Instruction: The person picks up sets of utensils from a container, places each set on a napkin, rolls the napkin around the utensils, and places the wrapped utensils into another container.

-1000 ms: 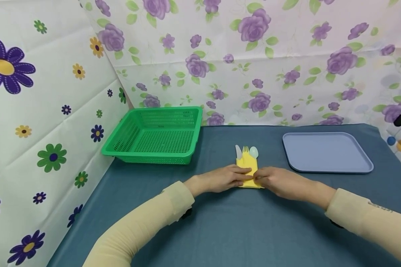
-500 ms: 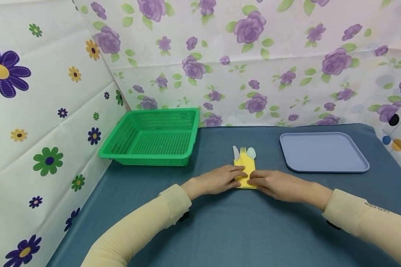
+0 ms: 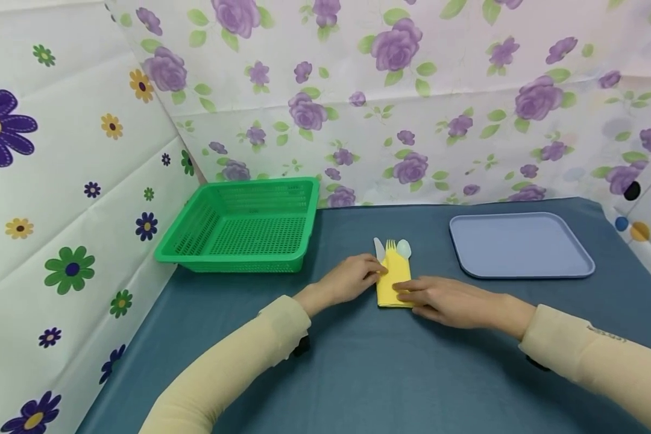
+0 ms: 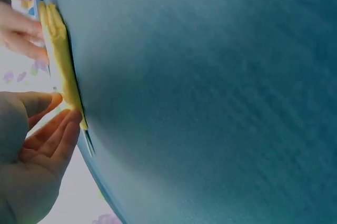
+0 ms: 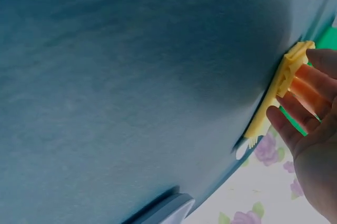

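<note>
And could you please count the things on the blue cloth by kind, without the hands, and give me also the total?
Basket: 1
Tray: 1
Napkin: 1
Knife: 1
Fork: 1
Spoon: 1
Total: 6

Folded yellow rectangular napkin: lying flat on dark blue cloth, long sides running away.
Whitish plastic knife: blade sticking out far edge at left, leaning outward.
Yellow plastic fork: tines poking out mid-edge.
Pale plastic spoon: bowl showing at right.
</note>
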### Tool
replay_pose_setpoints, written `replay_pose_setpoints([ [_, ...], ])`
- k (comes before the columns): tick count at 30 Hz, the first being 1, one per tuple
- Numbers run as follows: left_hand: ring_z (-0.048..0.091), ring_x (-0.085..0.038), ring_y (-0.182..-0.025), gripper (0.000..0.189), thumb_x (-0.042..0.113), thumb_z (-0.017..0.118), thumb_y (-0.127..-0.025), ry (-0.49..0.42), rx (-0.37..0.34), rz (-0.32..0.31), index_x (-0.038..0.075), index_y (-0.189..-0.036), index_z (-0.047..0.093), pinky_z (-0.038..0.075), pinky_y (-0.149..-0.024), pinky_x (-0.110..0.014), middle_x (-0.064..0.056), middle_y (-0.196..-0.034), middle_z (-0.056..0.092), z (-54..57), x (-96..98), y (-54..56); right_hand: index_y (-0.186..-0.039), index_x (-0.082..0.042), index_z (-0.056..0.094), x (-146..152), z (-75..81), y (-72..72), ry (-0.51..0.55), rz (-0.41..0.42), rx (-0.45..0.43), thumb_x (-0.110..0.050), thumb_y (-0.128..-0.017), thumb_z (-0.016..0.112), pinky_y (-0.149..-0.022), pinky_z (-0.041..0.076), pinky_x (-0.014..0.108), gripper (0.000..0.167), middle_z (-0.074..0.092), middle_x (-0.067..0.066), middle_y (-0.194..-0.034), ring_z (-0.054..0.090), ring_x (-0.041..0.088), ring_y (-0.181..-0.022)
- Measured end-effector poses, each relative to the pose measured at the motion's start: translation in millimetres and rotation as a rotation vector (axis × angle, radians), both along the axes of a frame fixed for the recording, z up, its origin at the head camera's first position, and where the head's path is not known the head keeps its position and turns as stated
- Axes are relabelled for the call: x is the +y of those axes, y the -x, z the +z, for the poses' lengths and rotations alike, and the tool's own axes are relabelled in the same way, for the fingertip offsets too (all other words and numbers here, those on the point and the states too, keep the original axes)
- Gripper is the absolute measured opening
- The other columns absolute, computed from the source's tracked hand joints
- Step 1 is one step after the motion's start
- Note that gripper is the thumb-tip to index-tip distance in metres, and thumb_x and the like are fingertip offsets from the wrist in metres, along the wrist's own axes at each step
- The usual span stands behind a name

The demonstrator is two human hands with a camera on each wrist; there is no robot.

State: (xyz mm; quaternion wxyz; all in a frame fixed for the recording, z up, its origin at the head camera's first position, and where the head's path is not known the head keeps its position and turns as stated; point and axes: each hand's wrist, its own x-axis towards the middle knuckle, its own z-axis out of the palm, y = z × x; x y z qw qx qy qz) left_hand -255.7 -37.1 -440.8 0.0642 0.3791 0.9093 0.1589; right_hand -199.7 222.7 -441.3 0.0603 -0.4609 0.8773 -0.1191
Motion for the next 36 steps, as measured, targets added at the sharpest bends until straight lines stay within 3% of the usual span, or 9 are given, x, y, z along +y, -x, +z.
replay_pose_setpoints([
  [5, 0.062, -0.019, -0.125, 0.034, 0.025, 0.055, -0.111, 0.096, 0.076, -0.061, 0.013, -0.141, 0.067, 0.050, -0.107, -0.033, -0.005, -0.139, 0.063, -2.6, -0.4, -4.8, -0.143, -0.014, 0.065, -4, 1.8, 1.7, 0.040, -0.030, -0.058, -0.024, -0.109, 0.060, -0.109, 0.048, 0.051, 0.036, 0.047, 0.010, -0.160, 0.051, 0.031, -0.140],
  [7, 0.063, -0.019, -0.125, 0.032, 0.024, 0.056, -0.111, 0.058, 0.071, -0.045, 0.012, -0.137, 0.069, 0.050, -0.107, -0.032, -0.005, -0.136, 0.065, -3.0, 1.3, -4.4, -0.141, -0.013, 0.066, -4, 2.2, 1.8, 0.053, -0.046, -0.062, -0.025, -0.109, 0.059, -0.107, 0.050, 0.050, 0.035, 0.047, 0.011, -0.159, 0.052, 0.030, -0.137],
  [12, 0.068, -0.018, -0.112, 0.026, 0.017, 0.059, -0.109, -0.076, 0.038, 0.067, 0.009, -0.128, 0.075, 0.055, -0.097, -0.029, -0.005, -0.124, 0.072, -1.8, 6.1, -0.6, -0.142, -0.013, 0.065, -4, 3.4, 2.5, 0.061, -0.051, -0.068, -0.025, -0.109, 0.059, -0.101, 0.052, 0.045, 0.035, 0.053, 0.007, -0.155, 0.057, 0.021, -0.125],
  [15, 0.068, -0.018, -0.109, 0.027, 0.017, 0.059, -0.109, -0.059, 0.049, 0.080, 0.010, -0.129, 0.075, 0.056, -0.094, -0.029, -0.005, -0.122, 0.071, -2.4, 6.1, -0.3, -0.144, -0.013, 0.063, -6, 3.3, 3.3, 0.059, -0.038, -0.064, -0.025, -0.109, 0.060, -0.101, 0.052, 0.046, 0.037, 0.055, 0.006, -0.153, 0.057, 0.020, -0.124],
  [21, 0.065, -0.017, -0.110, 0.031, 0.022, 0.058, -0.109, 0.031, 0.120, 0.022, 0.013, -0.137, 0.070, 0.053, -0.098, -0.031, -0.004, -0.125, 0.067, -5.9, 4.9, -0.4, -0.148, -0.009, 0.058, -5, 3.2, 3.6, 0.059, -0.039, -0.049, -0.025, -0.109, 0.060, -0.101, 0.051, 0.048, 0.043, 0.061, 0.004, -0.147, 0.057, 0.021, -0.124],
  [24, 0.063, -0.018, -0.106, 0.032, 0.024, 0.060, -0.109, 0.015, 0.124, 0.060, 0.013, -0.138, 0.070, 0.052, -0.095, -0.034, -0.004, -0.121, 0.067, -6.4, 5.2, 1.7, -0.152, -0.005, 0.053, -4, 2.8, 3.4, 0.064, -0.038, -0.050, -0.025, -0.108, 0.060, -0.100, 0.051, 0.049, 0.048, 0.066, -0.001, -0.139, 0.058, 0.021, -0.123],
  [27, 0.059, -0.018, -0.096, 0.031, 0.027, 0.062, -0.108, -0.046, 0.070, 0.149, 0.014, -0.134, 0.072, 0.050, -0.087, -0.034, -0.003, -0.112, 0.065, -7.3, 7.9, 6.7, -0.154, -0.004, 0.050, -4, 3.3, 2.6, 0.068, -0.043, -0.051, -0.025, -0.108, 0.062, -0.099, 0.052, 0.048, 0.051, 0.069, -0.005, -0.132, 0.058, 0.019, -0.121],
  [32, 0.053, -0.017, -0.087, 0.024, 0.027, 0.065, -0.106, -0.196, -0.093, 0.320, 0.013, -0.120, 0.077, 0.046, -0.077, -0.030, -0.002, -0.098, 0.060, -9.0, 15.1, 17.2, -0.154, -0.005, 0.051, -3, 3.9, 2.7, 0.070, -0.044, -0.053, -0.025, -0.107, 0.063, -0.096, 0.053, 0.045, 0.052, 0.069, -0.006, -0.129, 0.059, 0.016, -0.116],
  [36, 0.054, -0.016, -0.081, 0.020, 0.026, 0.068, -0.105, -0.260, -0.208, 0.423, 0.011, -0.112, 0.079, 0.045, -0.070, -0.027, -0.003, -0.095, 0.063, -10.6, 18.9, 23.9, -0.154, -0.006, 0.050, -4, 3.5, 3.7, 0.058, -0.045, -0.067, -0.026, -0.108, 0.062, -0.097, 0.053, 0.046, 0.052, 0.068, -0.007, -0.130, 0.058, 0.016, -0.118],
])
